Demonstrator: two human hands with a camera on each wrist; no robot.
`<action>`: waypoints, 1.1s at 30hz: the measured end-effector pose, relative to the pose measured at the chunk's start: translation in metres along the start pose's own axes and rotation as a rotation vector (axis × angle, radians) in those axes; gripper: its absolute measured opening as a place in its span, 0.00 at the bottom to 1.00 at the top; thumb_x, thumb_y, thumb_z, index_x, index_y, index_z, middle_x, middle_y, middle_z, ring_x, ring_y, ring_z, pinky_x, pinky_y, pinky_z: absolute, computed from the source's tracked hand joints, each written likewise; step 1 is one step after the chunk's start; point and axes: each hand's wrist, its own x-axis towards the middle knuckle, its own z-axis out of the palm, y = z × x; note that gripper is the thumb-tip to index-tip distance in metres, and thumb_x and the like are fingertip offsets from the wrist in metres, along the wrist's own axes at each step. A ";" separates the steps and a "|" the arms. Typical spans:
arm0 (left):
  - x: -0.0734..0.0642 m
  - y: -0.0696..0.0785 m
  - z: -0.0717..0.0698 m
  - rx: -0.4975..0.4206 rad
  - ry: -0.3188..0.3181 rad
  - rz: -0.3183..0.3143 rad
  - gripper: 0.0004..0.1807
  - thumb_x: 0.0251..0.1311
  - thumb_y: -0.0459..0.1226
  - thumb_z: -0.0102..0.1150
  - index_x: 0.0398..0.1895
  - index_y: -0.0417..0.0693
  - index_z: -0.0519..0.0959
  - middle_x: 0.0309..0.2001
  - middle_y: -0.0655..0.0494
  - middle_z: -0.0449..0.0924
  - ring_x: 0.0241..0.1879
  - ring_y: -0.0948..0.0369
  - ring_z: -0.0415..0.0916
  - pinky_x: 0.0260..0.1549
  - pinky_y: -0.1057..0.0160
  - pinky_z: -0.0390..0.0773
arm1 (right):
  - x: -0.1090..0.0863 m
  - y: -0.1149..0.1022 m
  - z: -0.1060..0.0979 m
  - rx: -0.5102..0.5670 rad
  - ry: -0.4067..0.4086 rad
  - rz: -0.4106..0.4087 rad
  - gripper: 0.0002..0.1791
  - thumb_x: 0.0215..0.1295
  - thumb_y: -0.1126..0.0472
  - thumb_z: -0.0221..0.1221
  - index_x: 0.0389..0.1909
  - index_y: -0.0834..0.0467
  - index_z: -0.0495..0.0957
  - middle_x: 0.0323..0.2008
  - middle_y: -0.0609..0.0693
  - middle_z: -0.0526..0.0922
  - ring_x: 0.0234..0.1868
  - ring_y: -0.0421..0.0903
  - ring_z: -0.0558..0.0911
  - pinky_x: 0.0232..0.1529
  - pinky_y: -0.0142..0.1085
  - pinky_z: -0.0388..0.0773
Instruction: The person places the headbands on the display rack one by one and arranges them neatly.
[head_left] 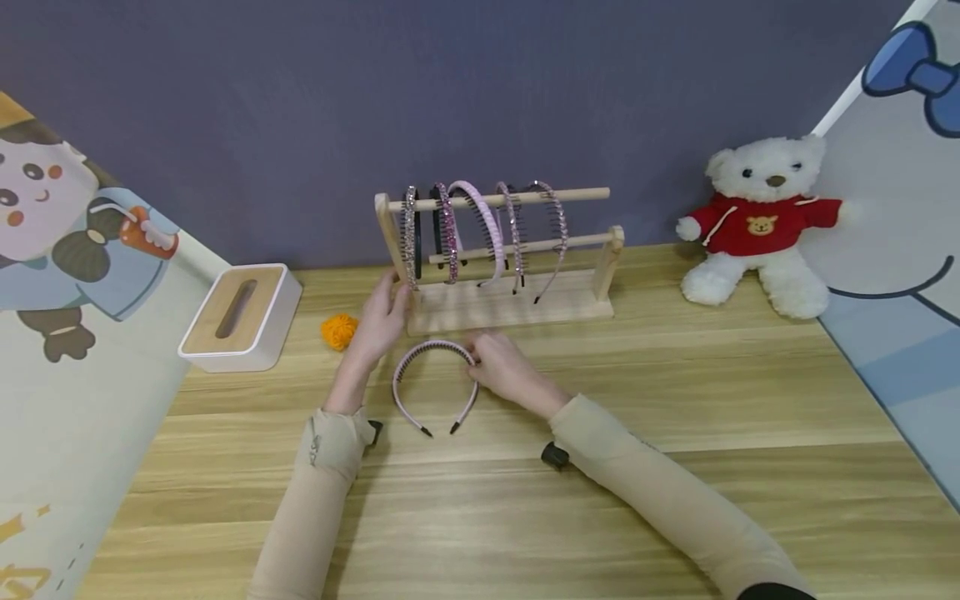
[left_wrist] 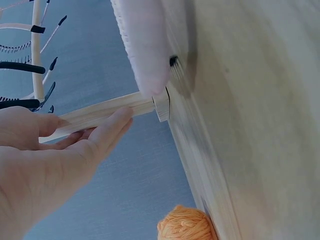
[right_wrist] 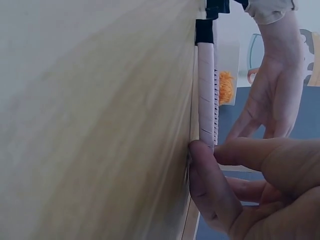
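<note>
A pale pink headband (head_left: 396, 388) with inner comb teeth lies on the table, its dark tips toward me. At its right side my right hand (head_left: 506, 367) pinches the band between thumb and fingers; the right wrist view shows the same band (right_wrist: 206, 95) along the tabletop. My left hand (head_left: 380, 321) is at the left end of a wooden headband rack (head_left: 510, 312). In the left wrist view its thumb and fingers grip the slanted wooden post (left_wrist: 95, 114). Several headbands hang from the rack's upper bar, among them a thick pink one (head_left: 491, 229) and sparkly ones.
An orange yarn ball (head_left: 339, 332) lies just left of my left hand. Farther left stands a white tissue box (head_left: 258, 354) with a wooden lid. A white teddy bear (head_left: 772, 225) in a red sweater sits at the back right, against the wall.
</note>
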 end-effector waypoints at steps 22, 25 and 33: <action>-0.001 0.001 0.002 0.055 0.015 -0.012 0.26 0.88 0.37 0.37 0.81 0.36 0.61 0.68 0.30 0.72 0.65 0.38 0.75 0.66 0.45 0.81 | -0.036 0.000 -0.049 0.341 0.020 0.061 0.17 0.68 0.77 0.64 0.57 0.72 0.79 0.47 0.64 0.87 0.45 0.56 0.89 0.39 0.33 0.91; -0.001 0.001 0.001 0.063 0.020 -0.013 0.26 0.88 0.37 0.37 0.82 0.37 0.60 0.70 0.31 0.71 0.67 0.39 0.74 0.66 0.45 0.81 | -0.043 -0.002 -0.059 0.355 0.040 0.049 0.17 0.68 0.77 0.65 0.57 0.72 0.79 0.46 0.64 0.88 0.44 0.56 0.89 0.38 0.34 0.91; 0.000 0.001 0.000 0.074 0.021 -0.020 0.27 0.88 0.38 0.38 0.82 0.37 0.59 0.71 0.32 0.70 0.68 0.40 0.74 0.66 0.46 0.82 | -0.062 -0.001 -0.081 0.327 0.114 0.001 0.19 0.67 0.75 0.66 0.58 0.71 0.80 0.46 0.62 0.89 0.45 0.56 0.89 0.45 0.38 0.91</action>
